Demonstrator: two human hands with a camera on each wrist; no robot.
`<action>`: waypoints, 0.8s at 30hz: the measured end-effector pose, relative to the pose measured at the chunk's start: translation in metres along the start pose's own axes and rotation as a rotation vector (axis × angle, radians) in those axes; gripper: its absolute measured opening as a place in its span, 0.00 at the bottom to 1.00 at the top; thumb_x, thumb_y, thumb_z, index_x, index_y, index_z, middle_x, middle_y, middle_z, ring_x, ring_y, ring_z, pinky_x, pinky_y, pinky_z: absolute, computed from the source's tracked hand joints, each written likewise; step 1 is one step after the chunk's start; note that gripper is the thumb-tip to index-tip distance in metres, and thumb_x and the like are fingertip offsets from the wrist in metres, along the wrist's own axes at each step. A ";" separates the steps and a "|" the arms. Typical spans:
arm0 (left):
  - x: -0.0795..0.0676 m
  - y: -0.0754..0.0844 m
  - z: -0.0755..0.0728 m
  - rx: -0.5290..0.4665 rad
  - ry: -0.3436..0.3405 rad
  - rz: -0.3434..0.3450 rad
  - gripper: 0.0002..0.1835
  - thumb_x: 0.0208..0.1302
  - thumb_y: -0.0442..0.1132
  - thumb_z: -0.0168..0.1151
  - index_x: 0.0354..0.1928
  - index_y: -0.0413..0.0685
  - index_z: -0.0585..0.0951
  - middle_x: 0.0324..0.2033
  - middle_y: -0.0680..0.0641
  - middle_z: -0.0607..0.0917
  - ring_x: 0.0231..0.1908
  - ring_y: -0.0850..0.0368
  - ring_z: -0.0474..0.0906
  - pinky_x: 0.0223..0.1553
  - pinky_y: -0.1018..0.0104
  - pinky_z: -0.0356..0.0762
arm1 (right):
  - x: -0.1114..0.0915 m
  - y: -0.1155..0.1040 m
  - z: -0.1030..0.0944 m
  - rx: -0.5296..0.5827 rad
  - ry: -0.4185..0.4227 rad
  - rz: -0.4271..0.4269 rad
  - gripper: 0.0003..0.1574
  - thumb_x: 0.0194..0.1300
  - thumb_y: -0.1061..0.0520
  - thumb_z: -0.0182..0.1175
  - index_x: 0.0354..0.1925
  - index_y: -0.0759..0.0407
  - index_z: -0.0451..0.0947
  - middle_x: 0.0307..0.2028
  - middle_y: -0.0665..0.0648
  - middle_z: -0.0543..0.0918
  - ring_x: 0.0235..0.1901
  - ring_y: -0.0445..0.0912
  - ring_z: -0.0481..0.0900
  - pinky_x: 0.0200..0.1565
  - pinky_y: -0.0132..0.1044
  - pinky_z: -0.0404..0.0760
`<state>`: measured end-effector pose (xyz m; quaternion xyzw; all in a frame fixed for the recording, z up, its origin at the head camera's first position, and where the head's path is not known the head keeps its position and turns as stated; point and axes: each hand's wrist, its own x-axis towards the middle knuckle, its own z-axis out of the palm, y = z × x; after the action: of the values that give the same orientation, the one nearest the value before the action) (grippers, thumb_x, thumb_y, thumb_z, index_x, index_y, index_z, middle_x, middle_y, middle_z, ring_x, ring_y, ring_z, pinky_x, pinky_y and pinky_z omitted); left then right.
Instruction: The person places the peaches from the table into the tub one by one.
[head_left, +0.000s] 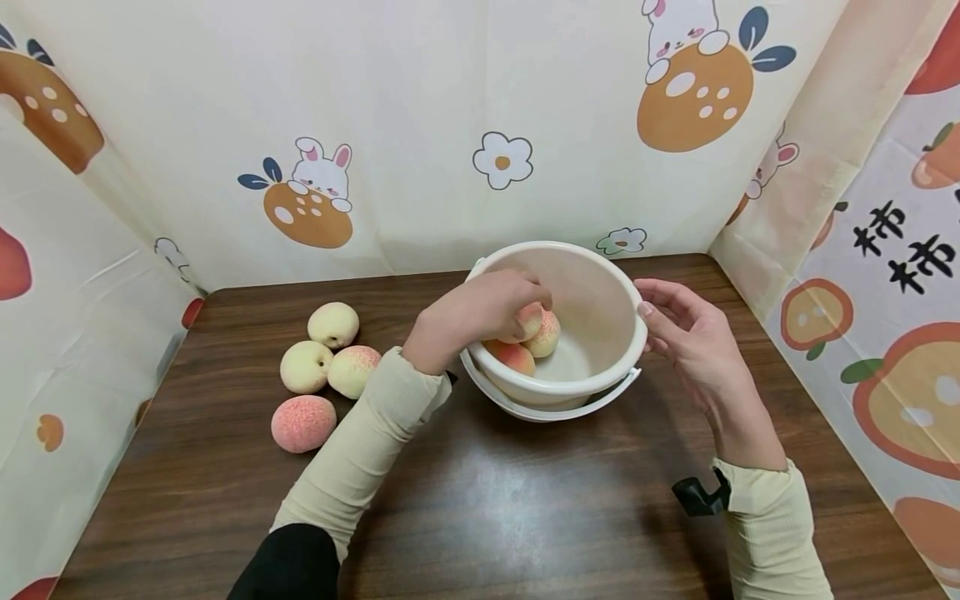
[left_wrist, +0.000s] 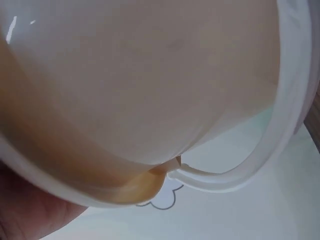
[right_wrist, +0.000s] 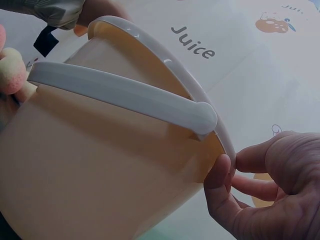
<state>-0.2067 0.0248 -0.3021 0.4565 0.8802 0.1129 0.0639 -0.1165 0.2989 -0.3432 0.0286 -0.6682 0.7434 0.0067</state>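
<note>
A white bucket [head_left: 600, 333] stands upright on the table, its handle [head_left: 551, 414] folded down in front. My left hand [head_left: 487, 312] reaches over the left rim into the bucket, fingers curled about a peach [head_left: 528, 320]; part of that peach is hidden under the fingers. Two more peaches, one yellow-pink [head_left: 546, 335] and one more orange [head_left: 514, 357], lie below it inside. On the right, my right hand [head_left: 693, 346] pinches the rim between thumb and fingers, plain in the right wrist view, where the hand [right_wrist: 280, 190] sits at the rim's edge.
Several peaches lie left of the bucket, among them a pale one [head_left: 333, 325] at the back and a deep pink one [head_left: 303, 423] nearest me. The dark wooden table [head_left: 480, 508] meets a printed cloth wall [head_left: 420, 100] behind and cloth at both sides.
</note>
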 end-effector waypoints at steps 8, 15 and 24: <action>-0.011 0.000 0.002 -0.050 0.127 0.020 0.17 0.62 0.29 0.70 0.52 0.50 0.86 0.53 0.48 0.83 0.57 0.53 0.76 0.66 0.64 0.70 | -0.001 0.000 0.000 0.003 0.004 -0.007 0.24 0.73 0.61 0.63 0.65 0.62 0.75 0.52 0.55 0.79 0.40 0.40 0.84 0.35 0.28 0.87; -0.021 0.007 0.005 -0.052 0.333 0.040 0.18 0.63 0.28 0.70 0.54 0.51 0.85 0.53 0.53 0.84 0.53 0.56 0.79 0.57 0.64 0.77 | -0.001 0.001 -0.001 -0.006 0.003 -0.011 0.24 0.73 0.61 0.63 0.65 0.62 0.75 0.52 0.55 0.79 0.40 0.40 0.84 0.35 0.28 0.87; -0.034 0.010 0.010 -0.013 0.581 0.016 0.18 0.66 0.28 0.66 0.56 0.51 0.84 0.55 0.51 0.85 0.55 0.51 0.81 0.56 0.58 0.79 | 0.000 0.000 0.000 -0.017 0.007 -0.019 0.24 0.73 0.61 0.63 0.65 0.62 0.75 0.52 0.55 0.80 0.40 0.41 0.84 0.35 0.29 0.87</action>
<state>-0.1773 0.0039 -0.3094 0.4113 0.8574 0.2451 -0.1886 -0.1161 0.2987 -0.3436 0.0324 -0.6740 0.7378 0.0163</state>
